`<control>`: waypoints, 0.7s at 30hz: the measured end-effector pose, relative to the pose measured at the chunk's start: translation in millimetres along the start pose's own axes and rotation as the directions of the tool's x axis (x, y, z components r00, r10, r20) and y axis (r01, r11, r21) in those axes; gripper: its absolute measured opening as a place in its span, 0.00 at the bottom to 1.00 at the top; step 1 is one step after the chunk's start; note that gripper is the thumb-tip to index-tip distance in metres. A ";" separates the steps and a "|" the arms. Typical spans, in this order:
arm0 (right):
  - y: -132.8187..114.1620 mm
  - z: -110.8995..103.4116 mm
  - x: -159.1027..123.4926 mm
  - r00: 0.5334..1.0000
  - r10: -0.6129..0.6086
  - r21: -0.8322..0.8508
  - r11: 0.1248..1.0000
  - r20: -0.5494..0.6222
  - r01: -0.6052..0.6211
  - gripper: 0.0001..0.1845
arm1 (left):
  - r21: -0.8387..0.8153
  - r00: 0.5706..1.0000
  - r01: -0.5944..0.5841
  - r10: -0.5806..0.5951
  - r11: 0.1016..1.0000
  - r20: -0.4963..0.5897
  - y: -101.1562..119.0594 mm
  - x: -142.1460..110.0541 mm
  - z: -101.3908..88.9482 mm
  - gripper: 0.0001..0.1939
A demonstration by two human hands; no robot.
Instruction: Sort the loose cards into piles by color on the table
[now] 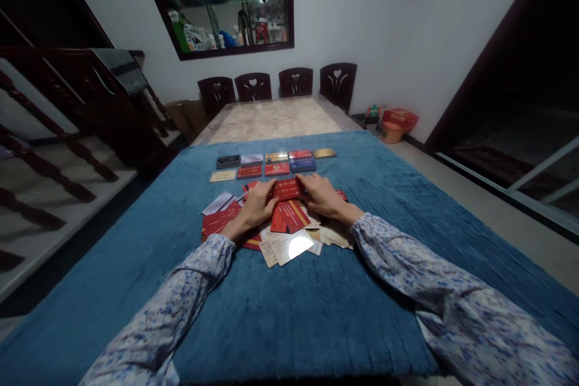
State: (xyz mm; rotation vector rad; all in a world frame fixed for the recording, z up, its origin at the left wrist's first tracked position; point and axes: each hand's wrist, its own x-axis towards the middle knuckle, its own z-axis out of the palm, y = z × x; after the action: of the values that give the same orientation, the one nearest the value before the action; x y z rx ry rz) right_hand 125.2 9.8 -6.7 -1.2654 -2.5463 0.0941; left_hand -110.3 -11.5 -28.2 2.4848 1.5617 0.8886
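Note:
Between my hands a red card [286, 189] with pale lettering, perhaps the top one of a small stack, is held upright or tilted above a loose pile. My left hand [257, 205] grips its left end with thumb and fingers. At the opposite end, my right hand [322, 196] has its fingers curled on the card. Under and around both hands lie scattered cards: a red card with a yellow stripe [289, 217], cream cards [289, 247] nearest me, one with a bright glare, and more red cards [220, 221] on the left. My palms hide part of the pile.
Beyond the pile stand two rows of sorted card stacks, among them black [228, 161], blue [303, 164] and gold [324, 153] ones. A blue cloth [149, 241] covers the near part of the marble table [275, 117]. Several dark chairs [296, 81] line its far end.

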 end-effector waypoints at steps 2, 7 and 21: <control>1.5 -0.5 0.5 1.000 -0.003 0.007 1.000 0.002 0.003 0.34 | -0.015 1.000 -0.012 0.013 1.000 0.012 -0.4 0.2 -2.0 0.28; 6.2 -1.5 2.0 1.000 -0.018 0.021 1.000 -0.002 0.019 0.32 | -0.039 0.999 -0.014 0.016 0.999 0.038 1.3 1.4 -6.5 0.29; 19.9 -7.5 5.9 0.997 -0.073 0.087 0.994 0.010 0.072 0.24 | -0.046 0.996 -0.011 0.015 0.999 0.087 -2.6 5.1 -11.3 0.24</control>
State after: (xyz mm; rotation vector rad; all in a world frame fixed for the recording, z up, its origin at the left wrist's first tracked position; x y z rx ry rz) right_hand 139.3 26.0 -2.0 -1.1430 -2.5669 0.1954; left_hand -116.5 -8.6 -17.6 2.4691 1.4834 0.7964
